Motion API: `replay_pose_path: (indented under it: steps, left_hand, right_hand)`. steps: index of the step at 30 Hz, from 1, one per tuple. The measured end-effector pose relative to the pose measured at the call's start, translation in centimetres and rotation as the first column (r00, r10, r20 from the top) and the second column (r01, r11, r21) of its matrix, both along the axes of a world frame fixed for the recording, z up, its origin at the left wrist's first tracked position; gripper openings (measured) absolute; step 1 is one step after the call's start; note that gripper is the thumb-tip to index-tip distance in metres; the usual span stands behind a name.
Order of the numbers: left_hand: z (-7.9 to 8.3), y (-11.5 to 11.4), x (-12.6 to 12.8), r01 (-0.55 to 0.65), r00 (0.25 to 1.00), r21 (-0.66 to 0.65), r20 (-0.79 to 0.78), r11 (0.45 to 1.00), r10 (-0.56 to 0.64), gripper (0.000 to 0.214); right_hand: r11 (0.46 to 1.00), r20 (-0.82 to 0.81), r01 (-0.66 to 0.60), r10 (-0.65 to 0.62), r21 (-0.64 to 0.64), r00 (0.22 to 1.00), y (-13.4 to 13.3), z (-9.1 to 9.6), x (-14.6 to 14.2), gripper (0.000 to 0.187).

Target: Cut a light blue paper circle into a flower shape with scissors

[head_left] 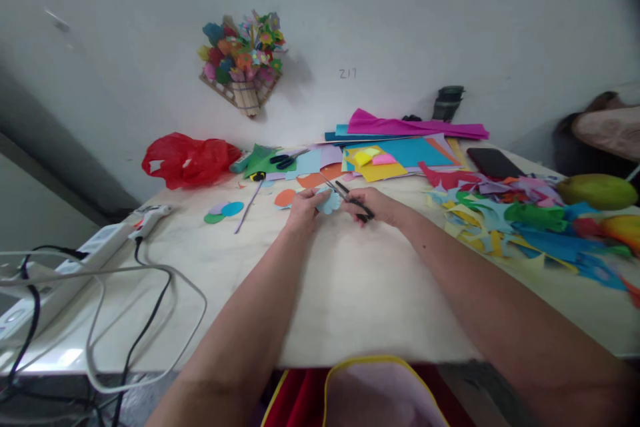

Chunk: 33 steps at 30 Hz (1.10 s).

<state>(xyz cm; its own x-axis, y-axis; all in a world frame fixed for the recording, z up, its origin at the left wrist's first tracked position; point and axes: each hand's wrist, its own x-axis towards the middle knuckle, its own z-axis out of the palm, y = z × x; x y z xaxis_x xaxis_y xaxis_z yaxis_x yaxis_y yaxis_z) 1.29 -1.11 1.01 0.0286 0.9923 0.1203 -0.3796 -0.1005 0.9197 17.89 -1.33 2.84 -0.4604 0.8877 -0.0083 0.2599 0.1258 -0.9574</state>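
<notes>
My left hand (pixel 301 208) pinches a small light-blue paper cut-out (pixel 330 201) with a scalloped edge, held just above the pale table (pixel 350 287). My right hand (pixel 373 205) grips black-handled scissors (pixel 349 197); their blades are apart and point up-left into the blue paper. Both forearms reach in from the bottom of the view. An orange paper circle (pixel 285 197) lies just left of my left hand.
Stacked coloured paper sheets (pixel 395 150) lie at the back, a heap of paper scraps (pixel 525 220) at the right, with a black phone (pixel 493 163). Green and blue paper circles (pixel 223 212), a second pair of scissors (pixel 284 160), a red plastic bag (pixel 186 159), power strip and cables (pixel 100 260) at left.
</notes>
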Motion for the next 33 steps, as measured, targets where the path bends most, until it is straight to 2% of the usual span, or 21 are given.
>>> replay_pose_path:
  steps: [11,23,33]
  left_hand:
    - [-0.10,0.06,0.03,-0.022,0.999,-0.027,0.026,0.999,0.022,0.025]
    - [0.13,-0.20,0.23,0.004,0.999,-0.012,-0.042,1.000,-0.005,0.031]
    - [-0.12,-0.06,0.19,0.031,0.999,0.008,-0.031,0.999,-0.031,0.028]
  right_hand:
    - [0.999,-0.005,-0.034,0.034,0.024,0.999,0.51,-0.59,0.17,0.018]
    - [0.999,0.003,-0.030,0.030,0.046,1.000,0.89,-0.96,0.42,0.025]
    - [1.000,0.051,0.020,-0.019,-0.008,0.999,0.26,-0.20,0.09,0.019]
